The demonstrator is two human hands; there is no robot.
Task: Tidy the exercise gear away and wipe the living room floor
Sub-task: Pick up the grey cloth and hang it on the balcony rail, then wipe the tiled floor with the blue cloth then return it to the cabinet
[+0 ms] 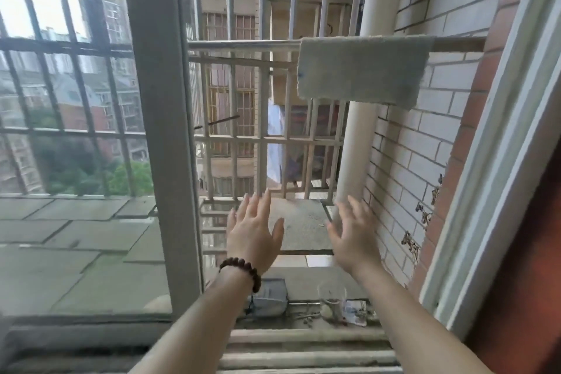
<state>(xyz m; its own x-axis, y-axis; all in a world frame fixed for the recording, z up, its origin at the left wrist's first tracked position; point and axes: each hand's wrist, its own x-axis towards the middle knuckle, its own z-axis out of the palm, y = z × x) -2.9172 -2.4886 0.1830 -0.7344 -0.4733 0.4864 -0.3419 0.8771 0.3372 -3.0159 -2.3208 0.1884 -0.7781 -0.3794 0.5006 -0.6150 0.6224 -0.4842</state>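
So both arms were stuck out through the open window, nothing held. The left hand [253, 232] (the one with the dark bead bracelet [241, 271] on its wrist) had its fingers [258, 200] spread wide, palm facing away. The right hand [352, 237] was just beside it, also empty and open, a bit blurred. The grey cloth [362, 70] was well above both hands, draped over the metal rail [243, 45] of the window cage, hanging flat beside the white tiled wall [425, 146] and in front of the pale drainpipe [356, 155]. Below the hands, down on the sill, stood a clear glass [331, 299] and a small grey pouch [270, 297].
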